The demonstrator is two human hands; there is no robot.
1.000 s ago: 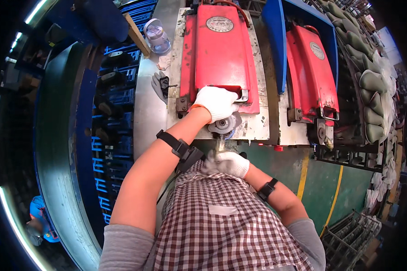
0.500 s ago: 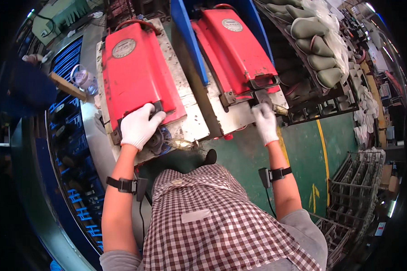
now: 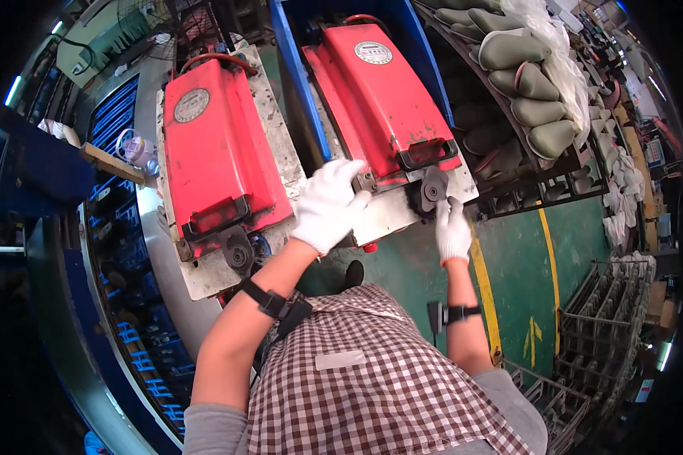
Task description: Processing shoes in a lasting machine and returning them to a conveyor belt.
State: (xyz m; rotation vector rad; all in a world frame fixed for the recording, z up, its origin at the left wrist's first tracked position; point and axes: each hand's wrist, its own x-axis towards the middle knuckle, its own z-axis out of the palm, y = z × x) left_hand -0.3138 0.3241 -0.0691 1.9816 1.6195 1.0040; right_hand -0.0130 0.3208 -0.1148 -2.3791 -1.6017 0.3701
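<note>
Brought left hand (image 3: 330,205), spread and seemingly empty, beside the near left corner of right machine (image 3: 387,98), with right hand (image 3: 453,231) at the disc (image 3: 434,184) below its handle (image 3: 430,161), impossible to tell whether gripping, apparently done at left machine (image 3: 216,144), not here.

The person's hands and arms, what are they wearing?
The left hand and right hand wear white cloth gloves. Each forearm has a black strap with a small dark box. Grey sleeves stop short of the forearms.
</note>
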